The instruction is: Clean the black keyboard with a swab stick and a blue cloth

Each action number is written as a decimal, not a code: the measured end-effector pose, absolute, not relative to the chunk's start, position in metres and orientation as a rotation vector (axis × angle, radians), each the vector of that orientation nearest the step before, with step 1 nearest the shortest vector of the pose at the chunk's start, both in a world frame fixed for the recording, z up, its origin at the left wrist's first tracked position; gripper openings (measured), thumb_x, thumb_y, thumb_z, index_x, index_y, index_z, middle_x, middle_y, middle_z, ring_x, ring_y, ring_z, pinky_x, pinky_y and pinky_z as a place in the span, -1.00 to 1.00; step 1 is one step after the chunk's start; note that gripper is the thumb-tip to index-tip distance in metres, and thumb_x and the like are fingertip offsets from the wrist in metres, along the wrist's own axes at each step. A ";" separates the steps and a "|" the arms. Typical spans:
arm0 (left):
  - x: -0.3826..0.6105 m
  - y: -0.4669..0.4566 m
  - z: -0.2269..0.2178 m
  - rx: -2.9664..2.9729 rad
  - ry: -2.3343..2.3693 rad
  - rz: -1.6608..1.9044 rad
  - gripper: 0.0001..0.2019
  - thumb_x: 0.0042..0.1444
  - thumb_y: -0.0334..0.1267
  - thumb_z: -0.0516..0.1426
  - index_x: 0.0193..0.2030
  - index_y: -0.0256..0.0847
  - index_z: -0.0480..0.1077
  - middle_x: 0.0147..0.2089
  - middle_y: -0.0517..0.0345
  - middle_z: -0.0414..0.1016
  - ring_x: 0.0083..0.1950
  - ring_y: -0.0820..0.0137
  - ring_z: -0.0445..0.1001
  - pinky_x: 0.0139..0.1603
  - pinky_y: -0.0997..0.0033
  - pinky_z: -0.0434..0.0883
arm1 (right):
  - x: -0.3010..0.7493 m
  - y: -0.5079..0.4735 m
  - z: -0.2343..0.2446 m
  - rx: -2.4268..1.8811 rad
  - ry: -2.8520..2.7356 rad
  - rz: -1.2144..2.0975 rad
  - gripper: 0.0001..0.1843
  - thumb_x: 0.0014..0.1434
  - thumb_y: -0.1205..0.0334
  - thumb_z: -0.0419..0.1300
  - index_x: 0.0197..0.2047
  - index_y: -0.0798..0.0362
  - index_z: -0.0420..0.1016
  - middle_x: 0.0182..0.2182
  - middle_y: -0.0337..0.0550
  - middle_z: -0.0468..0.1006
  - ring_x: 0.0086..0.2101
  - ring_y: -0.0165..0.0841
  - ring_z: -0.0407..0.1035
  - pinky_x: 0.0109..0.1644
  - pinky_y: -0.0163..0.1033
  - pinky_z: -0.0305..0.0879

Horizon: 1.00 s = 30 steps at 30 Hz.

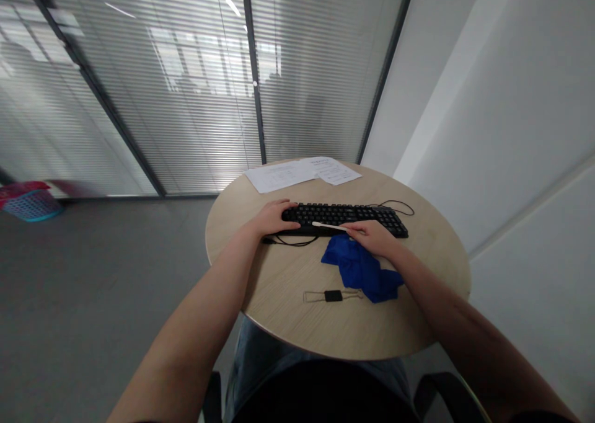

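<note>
A black keyboard [353, 215] lies across the far half of a round wooden table [288, 286]. My left hand [274, 216] rests on the keyboard's left end, fingers curled over its edge. My right hand [372, 235] pinches a thin white stick [328, 226] whose tip lies along the keyboard's front row. A crumpled blue cloth [360, 269] lies just under my right wrist. A wire keycap puller with a black grip [333, 296] lies on the table nearer to me.
Two white paper sheets [302, 172] lie at the table's far edge. The keyboard's cable [400, 204] loops at its right end. Glass walls with blinds stand behind, a white wall on the right. A pink and blue basket [28, 201] sits on the floor at left.
</note>
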<state>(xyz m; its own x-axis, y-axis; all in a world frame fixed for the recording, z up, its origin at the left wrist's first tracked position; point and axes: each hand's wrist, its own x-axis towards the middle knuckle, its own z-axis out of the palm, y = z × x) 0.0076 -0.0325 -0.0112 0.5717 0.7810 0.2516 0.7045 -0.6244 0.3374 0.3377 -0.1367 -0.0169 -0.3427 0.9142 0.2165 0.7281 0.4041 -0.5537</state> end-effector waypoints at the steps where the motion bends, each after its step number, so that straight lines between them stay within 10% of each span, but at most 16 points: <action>1: 0.008 -0.033 -0.011 2.601 1.245 0.564 -0.22 -0.03 0.24 0.23 0.30 -0.11 0.39 0.36 -0.05 0.35 0.37 -0.03 0.29 0.41 0.02 0.18 | 0.338 -0.137 -0.017 -1.401 -2.177 0.495 -0.64 0.33 0.08 0.12 0.08 -0.10 0.63 0.02 -0.19 0.65 0.03 -0.15 0.52 0.17 -0.05 0.39; 30: 0.008 -0.034 -0.010 2.605 1.246 0.562 -0.20 -0.01 0.21 0.23 0.31 -0.20 0.38 0.35 -0.15 0.34 0.36 -0.04 0.30 0.39 0.07 0.17 | 0.343 -0.139 -0.016 -1.393 -2.241 0.429 -0.63 0.33 0.10 0.11 0.10 -0.07 0.62 0.00 -0.17 0.66 -0.01 -0.16 0.55 0.11 -0.10 0.42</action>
